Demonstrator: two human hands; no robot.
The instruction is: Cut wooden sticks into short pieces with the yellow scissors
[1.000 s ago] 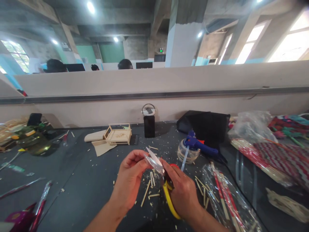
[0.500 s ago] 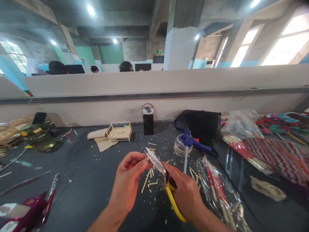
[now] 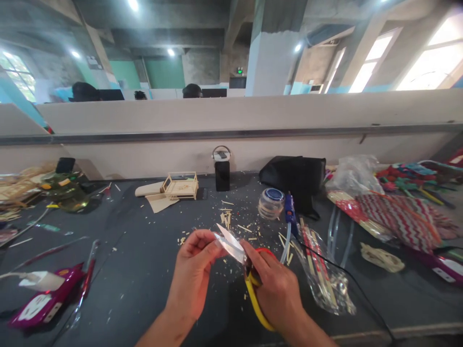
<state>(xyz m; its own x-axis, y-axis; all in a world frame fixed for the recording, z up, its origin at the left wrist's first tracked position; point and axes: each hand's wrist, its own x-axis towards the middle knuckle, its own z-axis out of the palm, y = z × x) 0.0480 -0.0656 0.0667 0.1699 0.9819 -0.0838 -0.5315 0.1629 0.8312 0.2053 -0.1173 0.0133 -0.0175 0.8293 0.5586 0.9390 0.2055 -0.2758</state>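
Observation:
My right hand (image 3: 277,284) grips a pair of scissors (image 3: 233,248) by its yellow and red handles. The blades point up and left and stand slightly apart. My left hand (image 3: 197,262) is closed in a pinch, thumb against fingers, right at the blade tips. Whatever lies in that pinch is too small and too covered to name. Beyond the hands, short wooden sticks (image 3: 225,220) and small pale scraps are scattered on the dark tabletop (image 3: 144,270).
A small wooden stick frame (image 3: 182,185) stands at the back, left of a phone (image 3: 222,176). To the right are a lidded clear jar (image 3: 270,205), a blue glue gun (image 3: 290,209), and bagged sticks (image 3: 321,270). A purple power strip (image 3: 47,299) lies on the left.
The scissor blades have parted. The blue glue gun, earlier across the top of the jar, now lies to its right. The loose sticks lie differently, and the view has shifted a little.

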